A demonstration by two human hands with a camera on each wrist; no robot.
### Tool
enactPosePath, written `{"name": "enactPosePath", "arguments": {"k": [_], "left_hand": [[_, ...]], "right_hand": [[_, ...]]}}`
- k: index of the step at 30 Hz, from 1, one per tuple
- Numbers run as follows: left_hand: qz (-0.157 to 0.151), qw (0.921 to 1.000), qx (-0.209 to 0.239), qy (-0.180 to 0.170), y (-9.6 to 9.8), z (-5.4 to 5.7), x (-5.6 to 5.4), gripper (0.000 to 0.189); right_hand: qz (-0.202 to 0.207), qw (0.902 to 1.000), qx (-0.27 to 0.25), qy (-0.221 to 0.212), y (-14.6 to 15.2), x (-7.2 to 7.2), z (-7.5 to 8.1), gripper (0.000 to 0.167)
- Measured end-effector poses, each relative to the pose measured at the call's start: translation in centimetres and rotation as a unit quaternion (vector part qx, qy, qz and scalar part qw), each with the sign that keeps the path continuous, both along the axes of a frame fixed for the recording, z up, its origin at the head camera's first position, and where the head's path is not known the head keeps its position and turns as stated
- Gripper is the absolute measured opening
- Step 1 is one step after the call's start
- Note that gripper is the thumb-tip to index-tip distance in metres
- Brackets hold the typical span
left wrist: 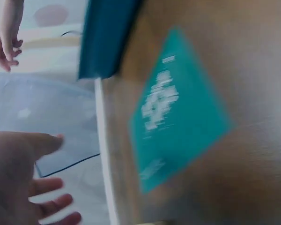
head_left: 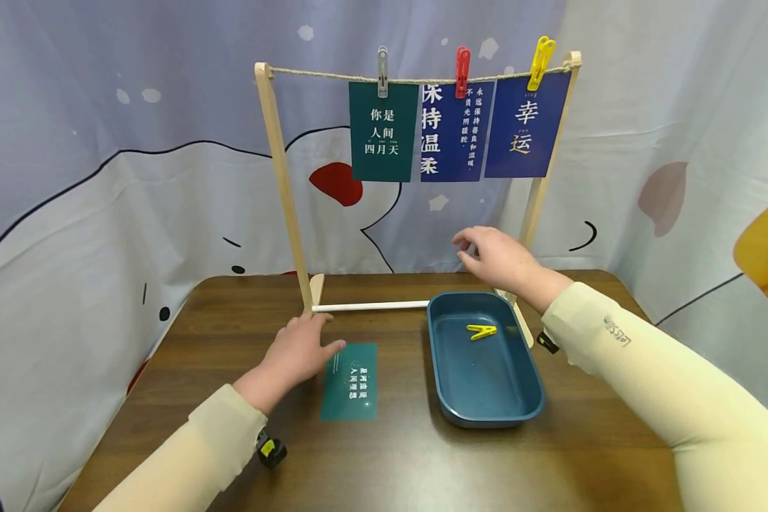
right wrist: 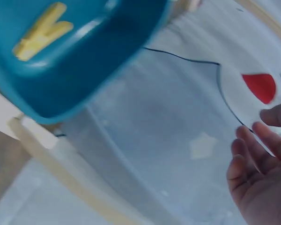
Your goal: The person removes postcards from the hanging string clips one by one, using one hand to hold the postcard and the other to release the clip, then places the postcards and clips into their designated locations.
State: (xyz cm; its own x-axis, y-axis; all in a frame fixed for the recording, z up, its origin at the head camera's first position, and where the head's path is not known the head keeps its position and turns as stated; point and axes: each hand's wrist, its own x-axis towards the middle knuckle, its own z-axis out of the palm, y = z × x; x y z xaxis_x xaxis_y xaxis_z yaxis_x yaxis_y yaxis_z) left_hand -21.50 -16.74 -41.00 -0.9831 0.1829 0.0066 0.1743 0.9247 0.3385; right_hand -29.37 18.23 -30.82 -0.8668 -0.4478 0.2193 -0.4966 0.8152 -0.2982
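A person's left hand [head_left: 297, 348] is hovering, fingers apart, beside a green card [head_left: 349, 402] lying on the tabletop [head_left: 371, 466]. Fingers loosely bent, thumb apart, the right hand [head_left: 500, 259] is hanging near a blue tray [head_left: 486, 387] where a yellow clip [head_left: 482, 331] is resting

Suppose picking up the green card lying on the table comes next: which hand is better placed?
Probably the left hand: it looks empty and is close beside the green card. The right hand, also empty, is raised near the blue tray, farther from the card.
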Motion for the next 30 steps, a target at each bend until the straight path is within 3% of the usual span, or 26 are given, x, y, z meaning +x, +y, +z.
{"name": "enactPosePath", "arguments": {"k": [3,5,7,10,14,19,27,30], "left_hand": [[0.010,0.9969,0.077,0.008,0.3,2.1,-2.1,0.060],[0.016,0.9898,0.141,0.013,0.6,3.7,-3.5,0.058],[0.023,0.9784,0.204,0.021,1.1,5.3,-4.7,0.056],[0.033,0.9552,0.291,0.040,2.0,7.4,-6.4,0.053],[0.043,0.9300,0.360,0.061,3.1,9.5,-8.3,0.050],[0.054,0.9086,0.408,0.070,4.4,11.0,-10.1,0.053],[0.066,0.8587,0.505,0.059,6.0,12.4,-12.2,0.052],[0.059,0.8484,0.523,0.057,6.6,12.6,-12.7,0.053]], "right_hand": [[-0.013,0.9991,-0.036,0.017,-0.8,-0.3,2.2,0.029],[-0.021,0.9975,-0.058,0.033,-1.5,-0.4,3.7,0.029],[-0.025,0.9956,-0.075,0.050,-2.2,-0.6,5.1,0.029],[-0.027,0.9933,-0.088,0.070,-3.4,-0.7,7.0,0.031],[-0.032,0.9920,-0.087,0.086,-5.1,-1.1,9.3,0.034],[-0.051,0.9889,-0.097,0.100,-6.6,-1.6,11.9,0.038],[-0.070,0.9818,-0.128,0.122,-9.0,-2.5,16.1,0.046],[-0.069,0.9810,-0.123,0.133,-9.8,-2.8,17.2,0.051]]}}
